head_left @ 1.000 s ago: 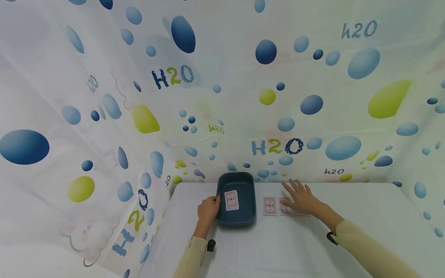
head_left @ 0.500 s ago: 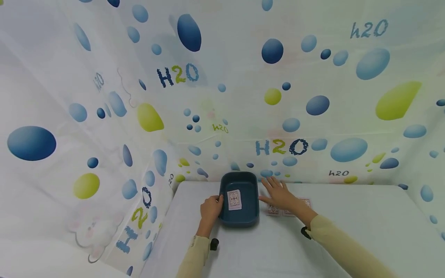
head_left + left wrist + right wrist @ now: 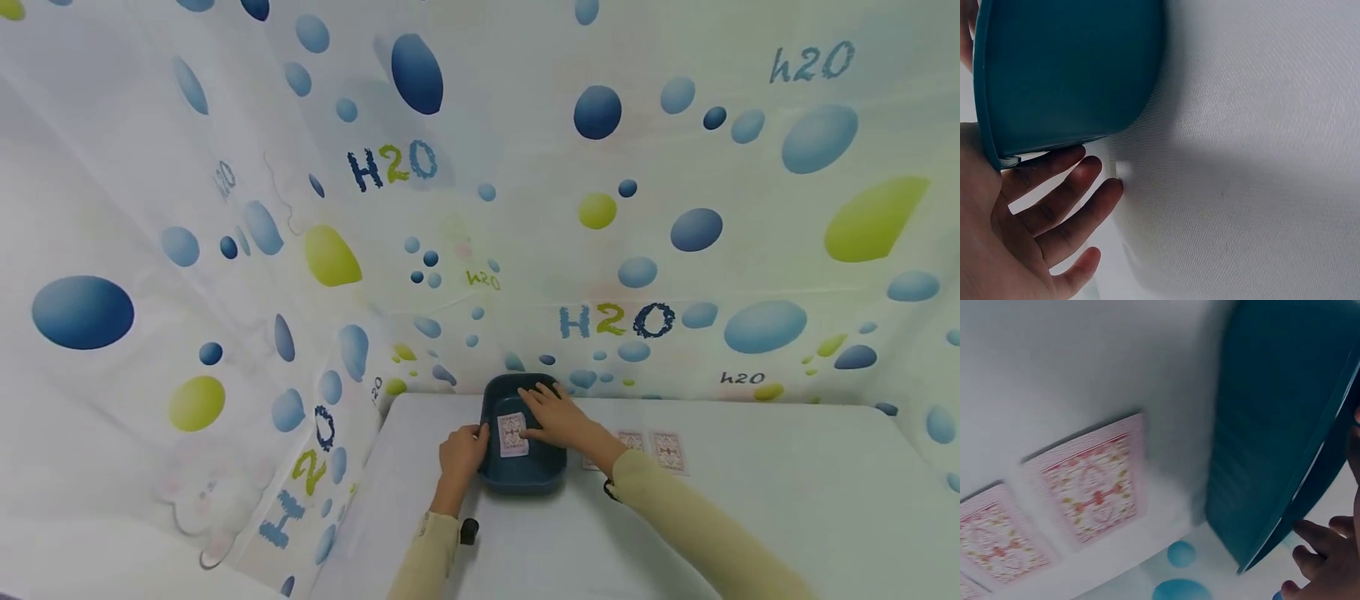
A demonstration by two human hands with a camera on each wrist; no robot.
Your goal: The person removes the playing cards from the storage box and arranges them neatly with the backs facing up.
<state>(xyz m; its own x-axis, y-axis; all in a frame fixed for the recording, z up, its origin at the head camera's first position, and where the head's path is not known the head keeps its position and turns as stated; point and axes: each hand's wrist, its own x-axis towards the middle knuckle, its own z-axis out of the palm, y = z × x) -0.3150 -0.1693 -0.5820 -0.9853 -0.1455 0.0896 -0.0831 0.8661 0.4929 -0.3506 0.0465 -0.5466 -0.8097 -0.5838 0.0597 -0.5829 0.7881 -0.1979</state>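
Note:
A dark teal rectangular tub (image 3: 522, 487) stands on the table, with a red-and-white patterned playing card (image 3: 513, 435) lying back up inside. My left hand (image 3: 461, 451) grips its left rim, thumb over the edge; in the left wrist view the fingers lie along the outer wall. Over the right part of the tub is my right hand (image 3: 557, 418), fingers spread, its thumb tip overlapping the card's right edge in the head view. Outside, to the right, several playing cards lie in a row, among them the rightmost card (image 3: 668, 452) and one (image 3: 1092, 482) nearest the tub, partly behind my right forearm.
White cloth covers the table (image 3: 787, 492). A printed curtain (image 3: 510, 208) with blue and green drops hangs along the back edge and the left side. The right sleeve (image 3: 682, 521) crosses the table in front of the cards.
My right hand has moved left, from over the row of cards to over the tub. Cards on the right show again behind it. The left hand has stayed on the tub's rim.

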